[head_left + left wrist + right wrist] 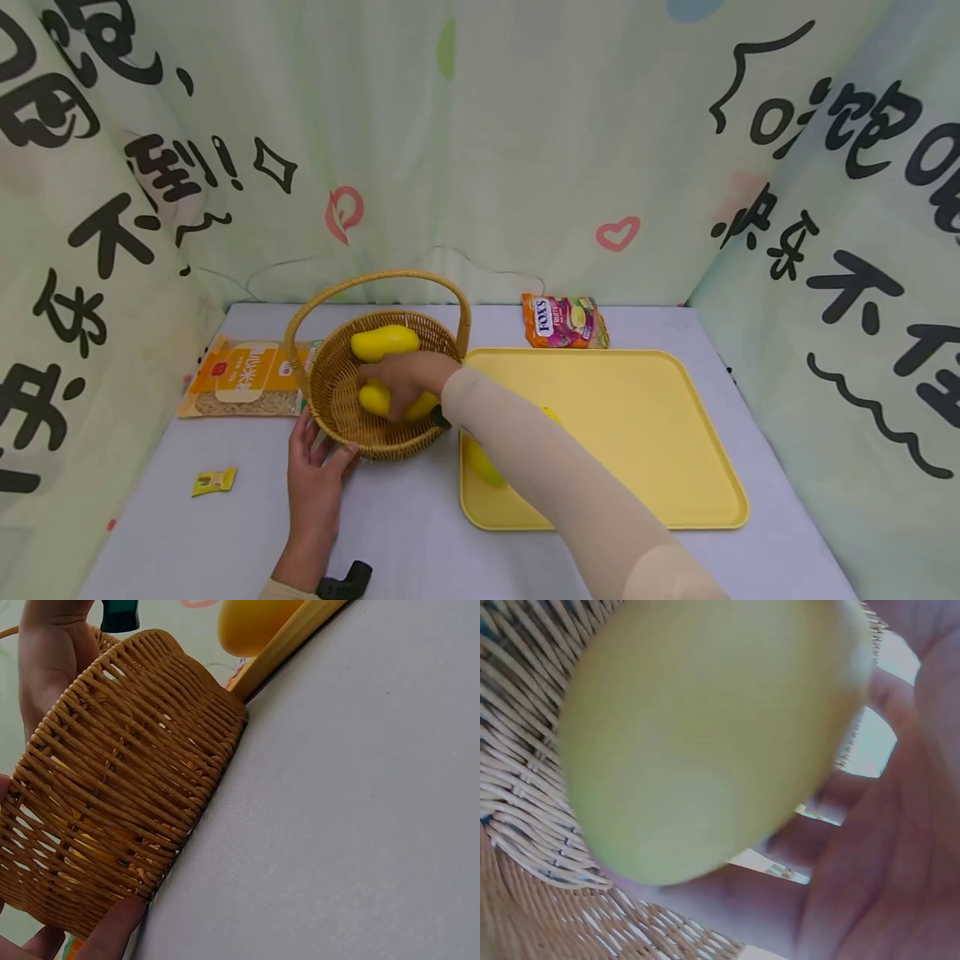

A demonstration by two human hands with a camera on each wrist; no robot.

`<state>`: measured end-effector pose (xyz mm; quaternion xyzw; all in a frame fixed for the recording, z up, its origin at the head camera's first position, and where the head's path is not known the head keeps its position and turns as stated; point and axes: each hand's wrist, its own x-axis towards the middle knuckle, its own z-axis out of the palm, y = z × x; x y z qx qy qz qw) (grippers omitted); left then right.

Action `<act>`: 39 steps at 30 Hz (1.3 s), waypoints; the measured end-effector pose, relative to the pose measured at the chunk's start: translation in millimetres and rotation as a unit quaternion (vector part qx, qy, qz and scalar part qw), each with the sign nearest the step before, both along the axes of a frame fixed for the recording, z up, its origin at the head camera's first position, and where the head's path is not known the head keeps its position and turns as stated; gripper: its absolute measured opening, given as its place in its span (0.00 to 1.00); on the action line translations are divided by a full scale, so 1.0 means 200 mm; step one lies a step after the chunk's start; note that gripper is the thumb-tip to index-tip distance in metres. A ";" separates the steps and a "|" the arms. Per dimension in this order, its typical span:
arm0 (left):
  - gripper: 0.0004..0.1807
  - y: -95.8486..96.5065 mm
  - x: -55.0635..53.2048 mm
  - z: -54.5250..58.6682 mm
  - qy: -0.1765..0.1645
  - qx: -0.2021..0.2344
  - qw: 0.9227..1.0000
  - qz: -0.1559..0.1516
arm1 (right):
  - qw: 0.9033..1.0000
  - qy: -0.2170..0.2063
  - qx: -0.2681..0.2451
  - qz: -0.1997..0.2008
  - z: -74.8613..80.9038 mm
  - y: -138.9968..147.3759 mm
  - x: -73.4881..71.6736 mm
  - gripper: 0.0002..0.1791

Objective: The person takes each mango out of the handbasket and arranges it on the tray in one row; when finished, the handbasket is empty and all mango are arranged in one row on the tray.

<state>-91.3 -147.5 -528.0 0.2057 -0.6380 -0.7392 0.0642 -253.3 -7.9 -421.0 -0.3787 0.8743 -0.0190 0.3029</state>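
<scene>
A wicker basket [327,408] with an arched handle stands on the table, slightly tilted. My left hand [318,467] grips its near left side low down; in the left wrist view a thumb [112,930] presses the woven wall near the base. Reaching into the basket from the right, my right hand [408,379] holds a yellow mango [375,398], partly covered by the fingers. The right wrist view shows that mango [705,742] large, with fingers curled around its underside. Another yellow mango [384,342] lies farther back in the basket.
Right of the basket lies a yellow tray [615,442] with yellow fruit [483,468] on it, partly hidden by my right sleeve. An orange grain bag [243,379] lies behind left, a small yellow packet [214,482] in front left, and a FOX'S candy bag [564,322] behind the tray.
</scene>
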 end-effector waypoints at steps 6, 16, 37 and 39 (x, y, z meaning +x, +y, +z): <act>0.52 0.00 0.00 0.01 0.002 -0.009 1.000 0.003 | 0.997 0.015 -0.054 -0.049 0.01 0.04 0.03 0.42; 0.52 0.01 0.00 0.01 0.000 -0.009 1.000 0.006 | 0.983 0.052 -0.164 -0.069 0.07 0.17 0.11 0.45; 0.52 0.01 0.00 0.01 0.004 -0.016 1.000 0.008 | 0.923 0.033 -0.352 -0.151 0.09 0.43 0.34 0.45; 0.52 0.02 0.00 0.01 0.000 -0.015 1.000 0.010 | 0.916 0.020 -0.368 -0.158 0.08 0.45 0.35 0.45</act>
